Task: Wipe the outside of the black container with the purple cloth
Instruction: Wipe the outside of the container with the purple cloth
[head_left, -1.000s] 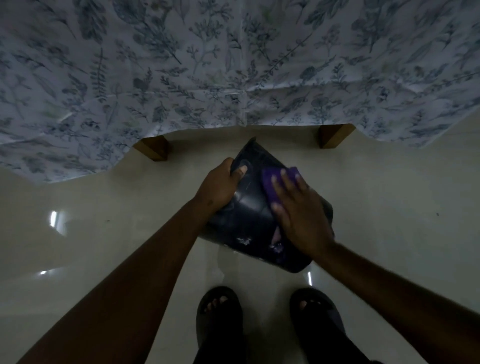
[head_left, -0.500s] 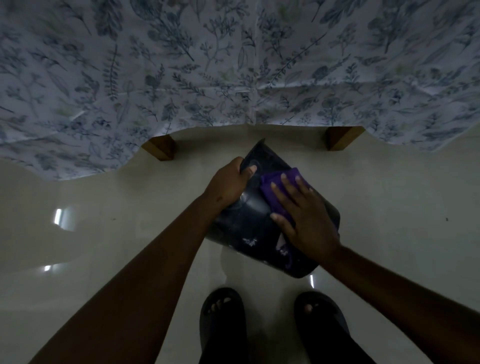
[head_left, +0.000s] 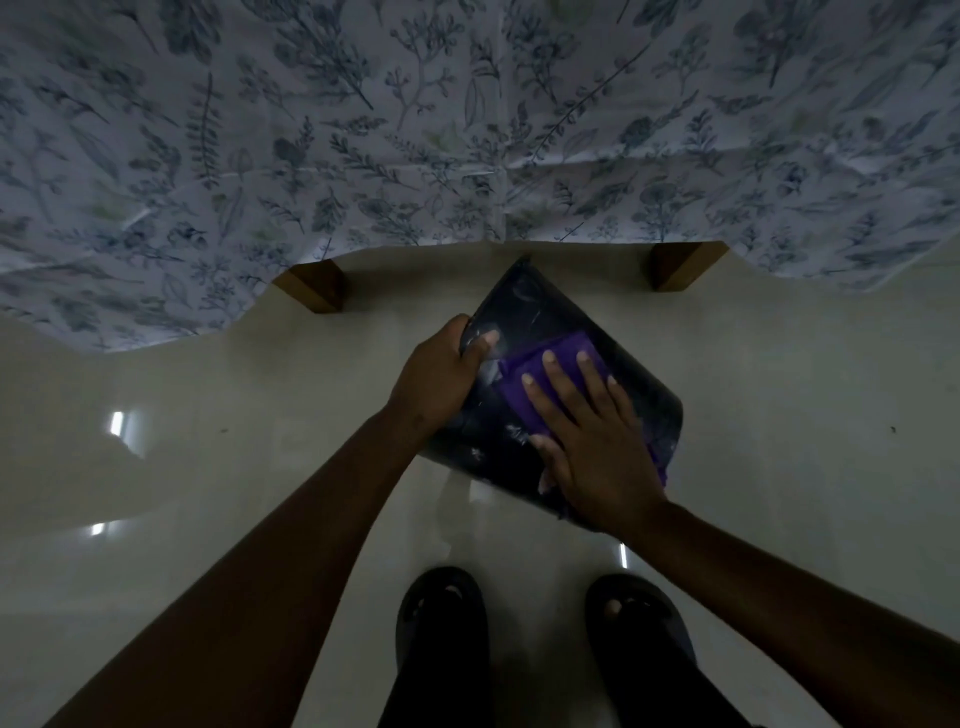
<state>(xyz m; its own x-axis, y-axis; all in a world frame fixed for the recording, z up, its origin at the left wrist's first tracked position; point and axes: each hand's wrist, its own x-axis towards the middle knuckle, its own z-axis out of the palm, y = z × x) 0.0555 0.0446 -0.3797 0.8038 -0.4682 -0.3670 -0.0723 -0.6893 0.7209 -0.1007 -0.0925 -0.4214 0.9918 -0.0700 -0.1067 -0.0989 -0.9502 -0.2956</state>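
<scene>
The black container (head_left: 530, 312) is held tilted in the air above the pale floor, its side wall facing me. My left hand (head_left: 436, 379) grips its left edge, thumb over the rim. My right hand (head_left: 587, 441) lies flat on the side wall, fingers spread, pressing the purple cloth (head_left: 524, 384) against it. The cloth shows under and beyond the fingertips, and a scrap of it peeks out at the container's lower right. Most of the cloth is hidden under the palm.
A table draped in a leaf-printed white cloth (head_left: 467, 130) fills the top of the view, with two wooden legs (head_left: 311, 286) (head_left: 680, 265) showing below it. My two feet in dark sandals (head_left: 441, 623) (head_left: 639, 629) stand on the glossy floor just below the container.
My right hand with the purple cloth has slid slightly up and left across the container's side. The left hand keeps its grip on the edge.
</scene>
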